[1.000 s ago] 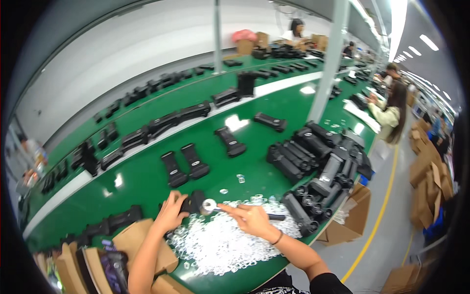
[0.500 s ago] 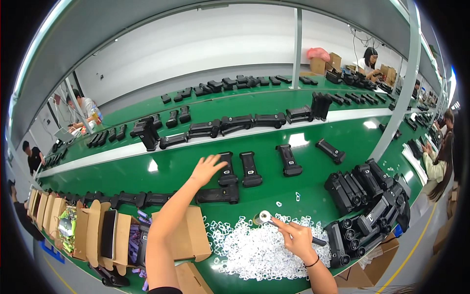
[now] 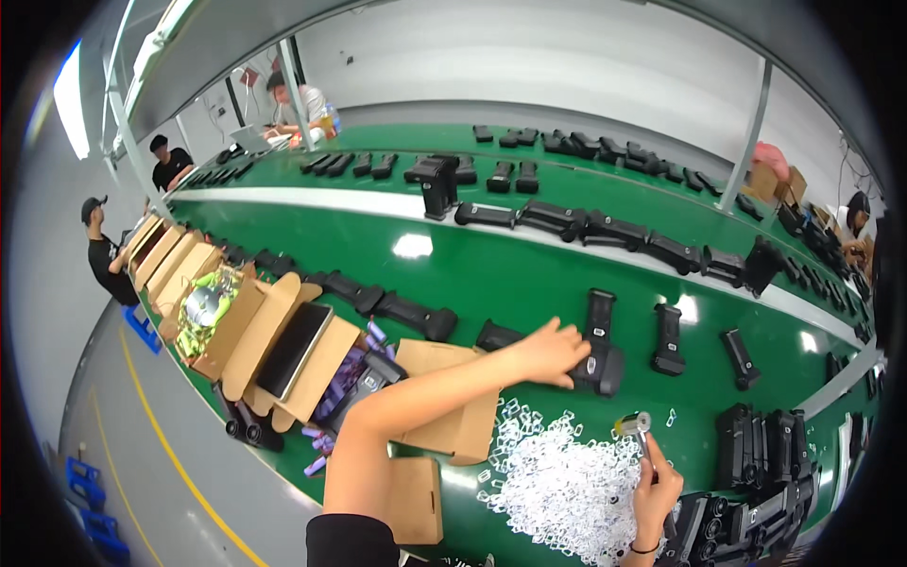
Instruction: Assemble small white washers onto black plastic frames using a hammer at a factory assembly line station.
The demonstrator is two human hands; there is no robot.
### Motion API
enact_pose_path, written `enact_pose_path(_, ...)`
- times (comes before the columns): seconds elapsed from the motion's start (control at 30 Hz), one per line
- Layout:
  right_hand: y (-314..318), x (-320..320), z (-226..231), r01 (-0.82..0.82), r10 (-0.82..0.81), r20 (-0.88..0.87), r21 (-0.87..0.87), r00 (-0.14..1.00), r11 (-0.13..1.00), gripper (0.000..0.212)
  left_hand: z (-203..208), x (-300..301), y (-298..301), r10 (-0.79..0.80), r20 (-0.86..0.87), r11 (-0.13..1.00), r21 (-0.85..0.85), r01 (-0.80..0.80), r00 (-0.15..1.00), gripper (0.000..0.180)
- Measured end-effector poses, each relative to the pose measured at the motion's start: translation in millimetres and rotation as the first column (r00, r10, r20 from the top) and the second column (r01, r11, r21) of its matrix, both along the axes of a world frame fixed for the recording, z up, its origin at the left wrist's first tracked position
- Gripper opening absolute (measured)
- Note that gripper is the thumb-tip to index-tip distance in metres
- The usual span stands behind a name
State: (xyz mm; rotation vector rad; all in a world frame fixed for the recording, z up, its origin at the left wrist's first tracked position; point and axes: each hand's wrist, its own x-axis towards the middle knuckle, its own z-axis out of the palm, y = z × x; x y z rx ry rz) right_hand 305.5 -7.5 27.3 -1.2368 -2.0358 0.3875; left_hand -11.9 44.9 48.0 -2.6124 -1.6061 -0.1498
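My left hand (image 3: 553, 352) is over a black plastic housing (image 3: 603, 369) lying crosswise on the green bench, its fingers apart and the fingertips at the housing's right end. Whether they touch it I cannot tell. Part of that housing is hidden under the hand. Just beyond it another black housing (image 3: 599, 314) stands lengthwise. My right hand (image 3: 655, 491) is closed around the dark handle of a small hammer (image 3: 635, 424) with a yellowish head and a pale round face. Beside it spreads a heap of small clear-white plastic pieces (image 3: 557, 472).
Open cardboard boxes (image 3: 312, 364) line the left edge, one holding purple parts (image 3: 351, 383). More black housings (image 3: 669, 340) lie to the right, with a stack (image 3: 756, 444) at the near right. A white ledge (image 3: 312, 197) crosses the bench. Several people sit or stand beyond.
The view has swung left, so the bench appears shifted right. My left hand has come down from the lengthwise housings onto the crosswise one. My right hand still holds the hammer near the heap.
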Motion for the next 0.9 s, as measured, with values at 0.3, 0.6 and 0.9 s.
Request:
enact_pose_path(0.3,-6,1,16,-0.123,0.192,-0.225,0.288,0.955,0.950,0.031,-56,19,-31,0.188,0.757,0.970,-0.242,0.001,0.626,0.051)
enact_pose_path(0.6,3,-30,11,-0.096,0.109,-0.069,0.165,0.992,0.982,0.046,-58,31,-40,0.190,0.746,0.978,-0.204,-0.053,0.639,0.021)
enact_pose_path(0.9,20,-29,8,-0.014,0.006,0.065,0.124,0.998,0.992,0.040,-35,16,-10,0.104,0.785,0.990,-0.140,0.011,0.610,0.007)
